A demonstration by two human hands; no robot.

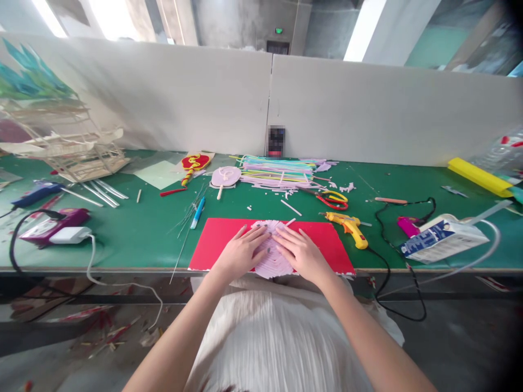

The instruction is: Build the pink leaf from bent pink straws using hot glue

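A pale lilac, ridged piece (273, 264), apparently made of coiled strips, lies on a red board (212, 239) at the table's front edge. My left hand (241, 250) rests on its left side with the fingers stretched out. On its right side lies my right hand (301, 251), fingers also extended and flat. Both hands cover much of the piece, and neither is wrapped around anything. A short lilac strip end (290, 222) sticks out above the fingers.
Behind the board lie pastel strips (278, 173), scissors (333, 199) and a round lilac fan shape (225, 176). A yellow glue gun (349, 228) with a black cable is at right. A blue cutter (198, 212) and a purple power socket (57, 226) are on the left.
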